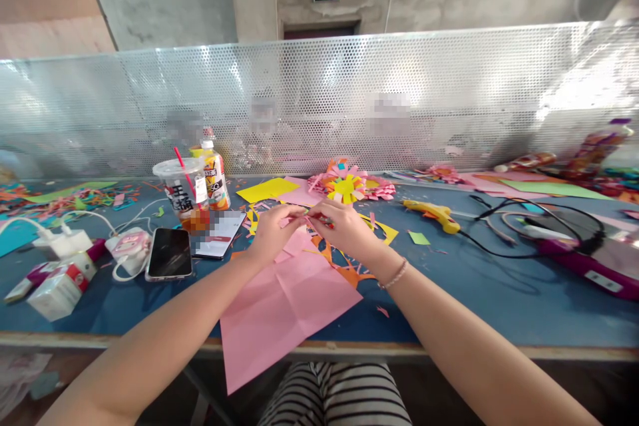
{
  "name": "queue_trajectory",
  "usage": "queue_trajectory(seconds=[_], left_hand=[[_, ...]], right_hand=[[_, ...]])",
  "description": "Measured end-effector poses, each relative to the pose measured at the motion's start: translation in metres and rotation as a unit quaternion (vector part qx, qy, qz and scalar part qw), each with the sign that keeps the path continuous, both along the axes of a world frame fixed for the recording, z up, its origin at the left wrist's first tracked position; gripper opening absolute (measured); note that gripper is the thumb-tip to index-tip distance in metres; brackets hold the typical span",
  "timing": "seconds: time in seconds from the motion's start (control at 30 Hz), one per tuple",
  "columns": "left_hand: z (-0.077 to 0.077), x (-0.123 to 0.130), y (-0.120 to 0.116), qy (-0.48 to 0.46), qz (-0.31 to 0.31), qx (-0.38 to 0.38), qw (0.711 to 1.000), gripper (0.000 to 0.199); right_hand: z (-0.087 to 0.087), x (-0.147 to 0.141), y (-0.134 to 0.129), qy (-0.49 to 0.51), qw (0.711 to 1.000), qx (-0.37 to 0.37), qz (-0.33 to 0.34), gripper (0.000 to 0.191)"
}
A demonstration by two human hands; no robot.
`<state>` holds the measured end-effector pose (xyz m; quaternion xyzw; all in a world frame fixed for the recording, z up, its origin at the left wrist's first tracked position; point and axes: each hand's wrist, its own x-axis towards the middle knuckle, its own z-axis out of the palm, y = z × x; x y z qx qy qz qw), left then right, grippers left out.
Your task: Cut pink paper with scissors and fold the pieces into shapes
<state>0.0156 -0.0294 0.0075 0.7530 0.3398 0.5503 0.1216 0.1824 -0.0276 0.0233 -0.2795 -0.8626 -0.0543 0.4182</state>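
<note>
My left hand and my right hand meet at the fingertips over the table, both closed in a pinch. A bit of pink paper shows between the fingers, though most of it is hidden. Under and in front of them lies a creased pink paper sheet, one corner hanging over the table's front edge. Orange paper scraps with cut-out gaps lie by my right hand. Just beyond the hands stands a layered paper flower in yellow, pink and orange.
At left are a black phone, a second phone, a plastic cup with a red straw, a drink bottle and chargers. A yellow glue gun and its black cable lie right. A perforated metal screen stands behind.
</note>
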Motion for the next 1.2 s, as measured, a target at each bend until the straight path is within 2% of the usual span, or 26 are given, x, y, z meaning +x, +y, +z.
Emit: queue_trajectory(seconds=[0.2, 0.43, 0.6, 0.87, 1.03, 1.2], left_hand=[[0.0039, -0.0008, -0.0007, -0.061, -0.046, -0.105, 0.992, 0.012], [0.0034, 0.0001, 0.0015, -0.086, -0.083, -0.153, 0.981, 0.013], [0.001, 0.0004, 0.0031, -0.07, -0.082, -0.147, 0.983, 0.014], [0.001, -0.0005, 0.0021, -0.029, -0.06, -0.092, 0.993, 0.01], [0.0001, 0.0, 0.0013, -0.01, -0.054, -0.069, 0.996, 0.01], [0.0006, -0.0003, 0.0012, 0.002, -0.038, -0.063, 0.997, 0.011]], right_hand=[[0.002, 0.0002, -0.0028, 0.011, 1.0, -0.008, 0.0, 0.015], [0.0018, 0.0011, -0.0014, 0.009, 1.0, -0.013, 0.002, 0.014], [0.001, 0.0003, -0.0001, -0.017, 1.0, 0.001, 0.005, 0.015], [-0.0043, 0.0035, 0.0045, -0.046, 0.999, 0.011, 0.001, 0.017], [-0.0014, 0.0056, 0.002, -0.074, 0.997, 0.005, -0.003, 0.018], [-0.0026, 0.0037, 0.0049, -0.067, 0.998, 0.001, 0.002, 0.016]])
